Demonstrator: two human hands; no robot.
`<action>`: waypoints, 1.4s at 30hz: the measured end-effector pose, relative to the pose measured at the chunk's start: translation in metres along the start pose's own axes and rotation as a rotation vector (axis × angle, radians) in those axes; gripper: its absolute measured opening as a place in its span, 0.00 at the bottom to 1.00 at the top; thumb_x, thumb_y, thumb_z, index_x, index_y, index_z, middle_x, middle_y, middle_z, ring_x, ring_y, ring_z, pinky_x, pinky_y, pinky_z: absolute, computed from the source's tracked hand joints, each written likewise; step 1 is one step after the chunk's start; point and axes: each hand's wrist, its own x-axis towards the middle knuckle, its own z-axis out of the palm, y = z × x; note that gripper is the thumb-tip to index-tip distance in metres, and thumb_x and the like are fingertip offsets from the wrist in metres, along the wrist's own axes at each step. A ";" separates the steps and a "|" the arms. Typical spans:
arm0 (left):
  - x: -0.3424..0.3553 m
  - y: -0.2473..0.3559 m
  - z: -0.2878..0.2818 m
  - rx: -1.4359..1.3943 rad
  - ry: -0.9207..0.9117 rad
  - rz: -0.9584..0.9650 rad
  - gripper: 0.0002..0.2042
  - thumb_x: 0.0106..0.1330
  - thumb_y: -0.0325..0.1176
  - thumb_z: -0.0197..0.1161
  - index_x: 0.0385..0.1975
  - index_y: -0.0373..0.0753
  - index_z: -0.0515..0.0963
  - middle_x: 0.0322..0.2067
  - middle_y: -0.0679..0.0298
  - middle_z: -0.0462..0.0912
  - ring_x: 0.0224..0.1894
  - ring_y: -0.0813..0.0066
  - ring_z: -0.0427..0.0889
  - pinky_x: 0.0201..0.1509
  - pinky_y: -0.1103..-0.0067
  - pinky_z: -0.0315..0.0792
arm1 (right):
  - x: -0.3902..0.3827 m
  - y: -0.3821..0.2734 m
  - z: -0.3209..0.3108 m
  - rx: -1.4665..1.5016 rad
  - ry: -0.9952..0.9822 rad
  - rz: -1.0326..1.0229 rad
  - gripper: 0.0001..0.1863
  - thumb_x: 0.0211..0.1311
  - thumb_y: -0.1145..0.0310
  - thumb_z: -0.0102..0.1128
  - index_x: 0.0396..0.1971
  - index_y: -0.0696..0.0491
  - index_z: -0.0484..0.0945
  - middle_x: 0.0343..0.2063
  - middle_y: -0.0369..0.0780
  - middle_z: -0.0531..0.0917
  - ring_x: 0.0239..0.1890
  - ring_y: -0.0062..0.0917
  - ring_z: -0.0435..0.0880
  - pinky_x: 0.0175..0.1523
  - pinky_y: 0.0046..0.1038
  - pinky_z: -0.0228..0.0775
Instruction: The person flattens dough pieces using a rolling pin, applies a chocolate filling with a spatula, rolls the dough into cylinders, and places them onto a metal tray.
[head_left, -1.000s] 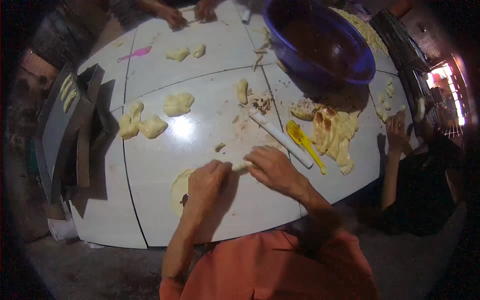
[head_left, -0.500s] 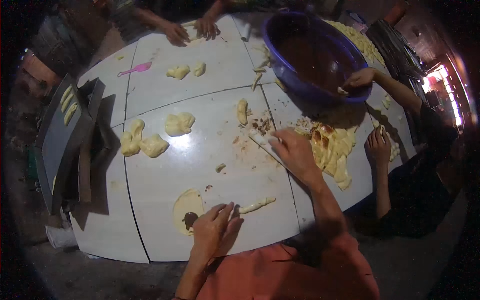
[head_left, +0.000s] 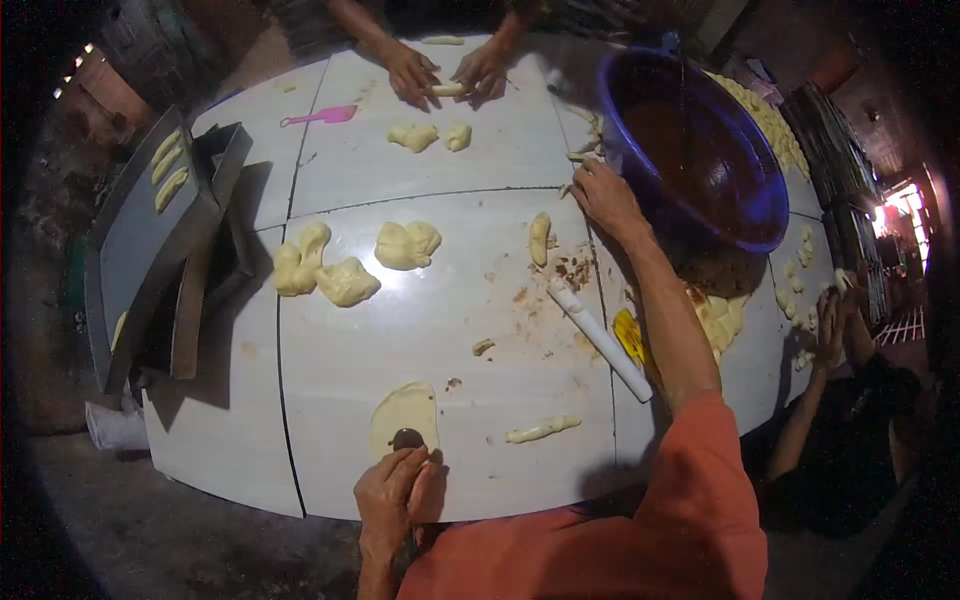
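Right hand (head_left: 605, 197) is now off the white rod (head_left: 600, 342), at one o'clock beside the blue tub (head_left: 765, 205); grip unclear; left hand (head_left: 386, 495), fingers bunched, grip unclear, at six-o'clock edge of flat dough (head_left: 393, 418); rolled dough (head_left: 543, 430) at five o'clock.

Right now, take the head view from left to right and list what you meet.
Grey tray, pink spatula, left hand, rolled dough strip, purple basin, co-worker's hand.

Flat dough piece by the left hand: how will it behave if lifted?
The flat dough piece looks thin, so it would probably sag. The dark blob sits near its edge, so tilting might smear or spill it.
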 end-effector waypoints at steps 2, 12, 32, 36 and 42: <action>0.004 -0.002 0.000 0.030 0.029 0.060 0.10 0.60 0.28 0.74 0.41 0.39 0.86 0.37 0.63 0.88 0.34 0.64 0.87 0.36 0.72 0.80 | -0.009 0.001 -0.001 0.005 -0.036 -0.041 0.09 0.58 0.70 0.62 0.37 0.57 0.79 0.45 0.50 0.81 0.48 0.48 0.80 0.53 0.45 0.73; 0.010 -0.012 -0.007 0.033 -0.003 0.137 0.11 0.60 0.30 0.74 0.42 0.41 0.86 0.40 0.63 0.88 0.35 0.64 0.87 0.37 0.72 0.77 | -0.094 -0.050 -0.068 0.111 0.054 0.083 0.10 0.58 0.64 0.64 0.35 0.55 0.81 0.28 0.48 0.85 0.34 0.48 0.83 0.47 0.43 0.70; 0.025 -0.006 0.004 -0.034 -0.040 0.276 0.11 0.62 0.33 0.73 0.44 0.44 0.86 0.40 0.64 0.87 0.36 0.66 0.86 0.36 0.72 0.76 | -0.142 -0.190 -0.063 0.066 -0.131 -0.042 0.07 0.56 0.71 0.63 0.25 0.52 0.73 0.19 0.41 0.78 0.24 0.40 0.79 0.35 0.41 0.67; 0.015 -0.014 -0.002 -0.072 -0.077 0.213 0.11 0.62 0.34 0.72 0.44 0.43 0.86 0.40 0.63 0.87 0.36 0.63 0.85 0.37 0.70 0.76 | -0.144 -0.183 -0.064 0.074 -0.178 -0.055 0.08 0.59 0.68 0.64 0.26 0.53 0.75 0.20 0.43 0.80 0.25 0.42 0.80 0.36 0.42 0.69; -0.007 -0.043 -0.024 0.052 0.074 0.140 0.11 0.61 0.32 0.73 0.44 0.42 0.86 0.41 0.63 0.88 0.35 0.63 0.85 0.38 0.72 0.75 | -0.141 -0.201 -0.111 0.508 -0.328 0.545 0.10 0.67 0.65 0.64 0.40 0.56 0.83 0.25 0.46 0.85 0.26 0.31 0.85 0.36 0.29 0.75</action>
